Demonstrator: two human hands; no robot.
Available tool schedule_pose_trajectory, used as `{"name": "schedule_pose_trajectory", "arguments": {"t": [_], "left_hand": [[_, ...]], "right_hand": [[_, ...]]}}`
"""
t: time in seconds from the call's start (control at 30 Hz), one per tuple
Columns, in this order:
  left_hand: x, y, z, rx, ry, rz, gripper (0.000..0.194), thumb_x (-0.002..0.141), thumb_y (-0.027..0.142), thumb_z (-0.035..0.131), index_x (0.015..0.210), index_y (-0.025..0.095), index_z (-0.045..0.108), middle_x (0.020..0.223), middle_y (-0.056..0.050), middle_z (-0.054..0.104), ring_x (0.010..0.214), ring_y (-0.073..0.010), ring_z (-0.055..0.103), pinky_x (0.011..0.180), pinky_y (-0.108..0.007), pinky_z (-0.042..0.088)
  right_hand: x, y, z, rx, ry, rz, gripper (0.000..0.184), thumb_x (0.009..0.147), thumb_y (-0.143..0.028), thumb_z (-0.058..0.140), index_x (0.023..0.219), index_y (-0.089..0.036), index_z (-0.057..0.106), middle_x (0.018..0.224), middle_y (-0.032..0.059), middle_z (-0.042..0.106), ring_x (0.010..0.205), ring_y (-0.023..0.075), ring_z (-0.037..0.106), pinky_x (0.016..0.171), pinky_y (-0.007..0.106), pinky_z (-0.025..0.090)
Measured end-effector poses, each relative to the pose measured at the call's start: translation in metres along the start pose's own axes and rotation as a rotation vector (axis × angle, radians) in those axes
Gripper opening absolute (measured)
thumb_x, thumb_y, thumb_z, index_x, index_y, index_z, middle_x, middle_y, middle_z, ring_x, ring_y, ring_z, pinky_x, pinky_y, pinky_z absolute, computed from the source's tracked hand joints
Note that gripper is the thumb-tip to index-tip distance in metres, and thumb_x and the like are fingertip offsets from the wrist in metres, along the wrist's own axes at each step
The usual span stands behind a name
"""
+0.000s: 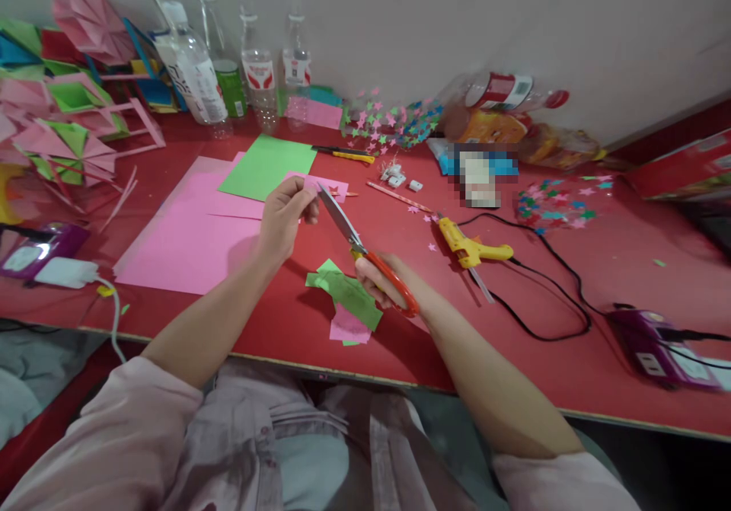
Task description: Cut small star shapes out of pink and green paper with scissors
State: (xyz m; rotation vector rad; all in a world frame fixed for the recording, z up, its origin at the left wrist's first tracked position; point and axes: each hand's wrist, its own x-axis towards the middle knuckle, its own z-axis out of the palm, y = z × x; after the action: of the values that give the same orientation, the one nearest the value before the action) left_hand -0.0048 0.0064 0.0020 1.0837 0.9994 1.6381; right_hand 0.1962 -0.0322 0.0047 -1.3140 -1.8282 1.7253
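Note:
Red-handled scissors (347, 225) are in my right hand (380, 282), blades slanting up and left. Their tips reach the fingertips of my left hand (285, 218), which is closed in a pinch. What it pinches is too small to make out. Just behind the fingertips is a piece of pink paper (338, 186) with a red star shape in it; I cannot tell whether the hand touches it. Green and pink paper scraps (346, 298) lie below the scissors. Left of my hands, large pink sheets (177, 244) lie partly under a green sheet (268, 167).
A yellow glue gun (468, 244) with a looping black cord lies at right, near a purple power strip (656, 351). A yellow cutter (348, 156) lies behind my hands. Plastic bottles (261, 77) line the wall; folded-paper crafts (74, 130) crowd the left.

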Motion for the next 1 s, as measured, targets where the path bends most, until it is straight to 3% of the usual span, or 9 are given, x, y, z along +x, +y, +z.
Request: {"name": "schedule_pose_trajectory", "arguments": {"t": [0.27, 1.0], "left_hand": [[0.000, 0.000, 0.000, -0.024, -0.046, -0.003, 0.017, 0.080, 0.024, 0.061, 0.066, 0.019, 0.054, 0.053, 0.005, 0.056, 0.044, -0.0033, 0.050, 0.043, -0.014, 0.041], [0.000, 0.005, -0.001, 0.038, -0.015, -0.030, 0.020, 0.079, 0.021, 0.060, 0.060, 0.019, 0.054, 0.049, 0.005, 0.056, 0.040, -0.0035, 0.048, 0.043, -0.015, 0.040]], "right_hand": [[-0.001, -0.002, 0.002, 0.047, 0.007, 0.003, 0.050, 0.083, -0.068, 0.054, 0.070, -0.021, 0.045, 0.040, -0.0091, 0.039, 0.032, 0.0053, 0.033, 0.033, 0.018, 0.034], [-0.006, -0.010, 0.000, -0.015, 0.053, 0.027, 0.050, 0.087, -0.066, 0.052, 0.065, -0.021, 0.043, 0.036, -0.0086, 0.037, 0.027, 0.0056, 0.031, 0.029, 0.018, 0.029]]}}
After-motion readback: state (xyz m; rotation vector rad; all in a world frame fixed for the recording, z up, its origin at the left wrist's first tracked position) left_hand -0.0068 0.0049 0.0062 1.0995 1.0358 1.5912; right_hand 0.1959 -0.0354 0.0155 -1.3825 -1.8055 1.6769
